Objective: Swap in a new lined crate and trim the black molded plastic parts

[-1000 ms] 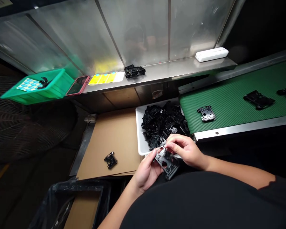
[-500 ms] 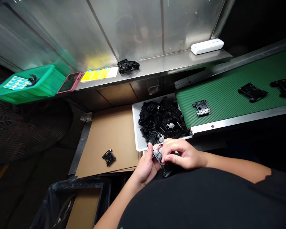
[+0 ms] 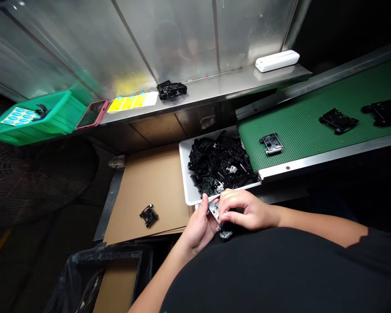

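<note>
Close to my body, my left hand (image 3: 200,226) grips a black plastic part (image 3: 214,210) whose upper face shines in the light. My right hand (image 3: 244,209) is closed over the same part from the other side, its thumb and fingers pinched near the middle and hiding much of it. The part's lower end sticks out below the fingers. Just beyond both hands, a white tray (image 3: 184,174) holds a heap of similar black parts (image 3: 220,161). A single black part (image 3: 149,215) lies on the cardboard (image 3: 156,178) to the left.
A green conveyor belt (image 3: 299,126) on the right carries several black parts. On the metal shelf (image 3: 215,87) are a white device (image 3: 277,61), a black part (image 3: 171,90), yellow sheets (image 3: 130,102), a phone (image 3: 92,114) and a green bin (image 3: 57,119). A lined box (image 3: 146,261) stands lower left.
The part between my hands has turned slightly, and its lower end catches more light. Both hands keep their hold. The view has shifted slightly.
</note>
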